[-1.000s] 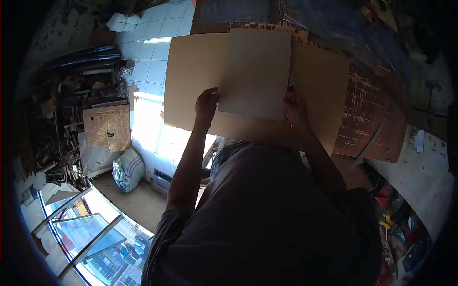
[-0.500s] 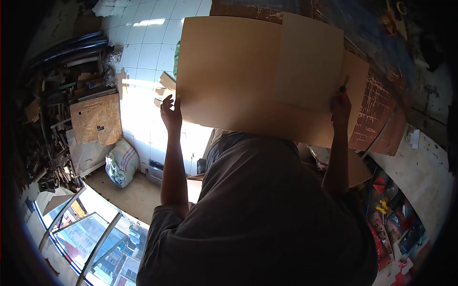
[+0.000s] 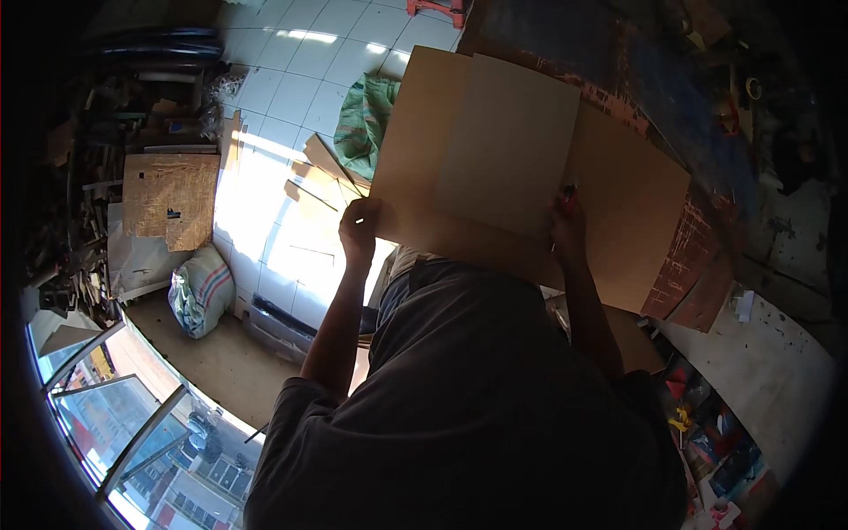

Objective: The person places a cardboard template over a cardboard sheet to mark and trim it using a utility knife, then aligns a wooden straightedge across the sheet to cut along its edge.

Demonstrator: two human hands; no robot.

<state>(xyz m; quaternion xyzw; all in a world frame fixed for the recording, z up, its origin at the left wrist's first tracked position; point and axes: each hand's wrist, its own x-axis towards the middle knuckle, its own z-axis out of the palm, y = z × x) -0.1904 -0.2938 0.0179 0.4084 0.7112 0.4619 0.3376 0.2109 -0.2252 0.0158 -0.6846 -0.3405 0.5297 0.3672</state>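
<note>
A large brown board (image 3: 618, 194) lies in front of me, with a smaller grey-brown sheet (image 3: 508, 141) on top of it. My left hand (image 3: 359, 228) is closed on the board's left corner, thumb and fingers pinched at its edge. Near the right edge of the smaller sheet, my right hand (image 3: 568, 228) is wrapped round a small red and black tool (image 3: 566, 201), whose exact kind is too dark to tell. Beneath the board is a worn reddish-brown surface (image 3: 693, 261).
A green sack (image 3: 362, 124) and wood offcuts (image 3: 322, 172) lie on the tiled floor to the left. Farther left are a white sack (image 3: 201, 291), a plywood piece (image 3: 171, 199) and stacked scraps. A yellow item (image 3: 679, 419) lies among clutter at lower right.
The smaller sheet has shifted left across the large board along with my right hand. My left hand has gone from open beside the board to closed at its corner. The view has turned.
</note>
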